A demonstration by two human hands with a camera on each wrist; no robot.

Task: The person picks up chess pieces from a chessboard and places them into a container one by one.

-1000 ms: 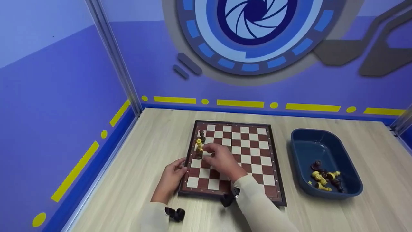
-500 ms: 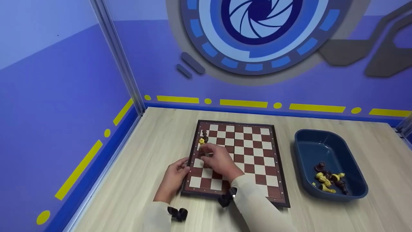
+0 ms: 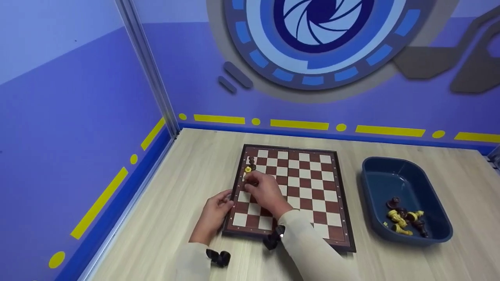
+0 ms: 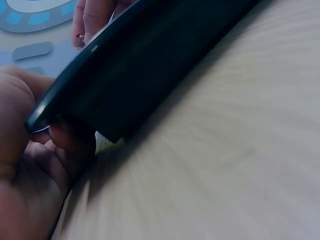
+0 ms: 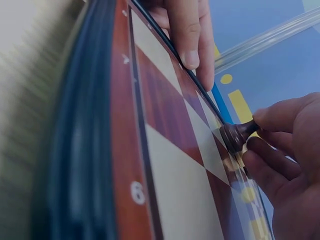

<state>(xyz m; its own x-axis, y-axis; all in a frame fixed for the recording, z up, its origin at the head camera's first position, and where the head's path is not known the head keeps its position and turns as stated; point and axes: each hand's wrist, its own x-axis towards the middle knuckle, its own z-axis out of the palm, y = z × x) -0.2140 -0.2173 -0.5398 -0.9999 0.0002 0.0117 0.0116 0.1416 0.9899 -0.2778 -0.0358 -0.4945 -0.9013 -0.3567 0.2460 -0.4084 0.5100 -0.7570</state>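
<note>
A brown-and-cream chessboard (image 3: pixel 300 193) with a dark frame lies on the table. My left hand (image 3: pixel 214 210) grips its left edge; in the left wrist view the fingers curl beneath the dark rim. Over the board's left column, my right hand (image 3: pixel 266 193) pinches the top of a dark brown chess piece (image 5: pixel 236 136), whose round base is right at the squares. The head of that piece is hidden by the fingers. Just beyond the fingertips stands a yellow chess piece (image 3: pixel 247 169), mostly covered. Behind it, another dark chess piece (image 3: pixel 251 160) stands upright near the far left corner.
To the right of the board is a deep blue plastic bin (image 3: pixel 384 173). Several yellow chess pieces (image 3: pixel 398 218) and dark ones lie jumbled at its near end. Printed blue wall panels (image 3: pixel 187 78) close off the table's back and left sides.
My right hand has shifted left on the board and its fingers have closed onto the dark brown piece. The left hand keeps its grip on the edge. The head view has turned slightly left.
</note>
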